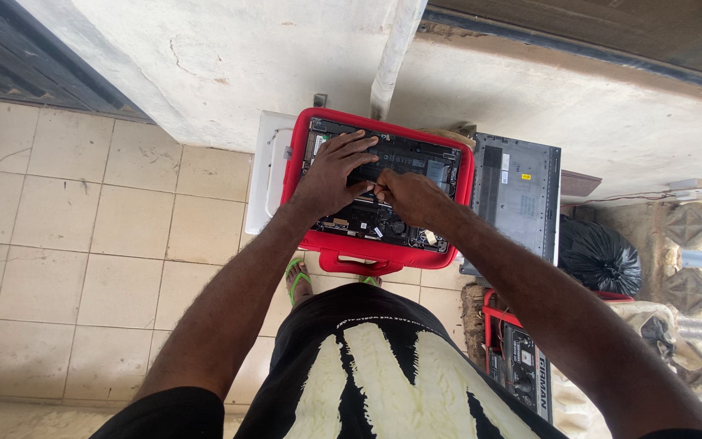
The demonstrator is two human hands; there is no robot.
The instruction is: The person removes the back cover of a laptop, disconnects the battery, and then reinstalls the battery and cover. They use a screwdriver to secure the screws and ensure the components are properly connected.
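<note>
Pressing left hand [336, 172] flat, fingers spread, on opened laptop [379, 185] atop red case [302, 236] | right hand [410, 197] pinched narrow at centre (held item unclear) | laptop's long axis runs left-right, directly beneath both hands.

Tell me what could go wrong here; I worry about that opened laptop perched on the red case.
1. The laptop lies open-bottomed on the red case, over hard floor tiles; a push might tip it.
2. The left hand presses bare on exposed boards, risking damage.
3. The right hand works on something too small to see; it could drop inside.
</note>
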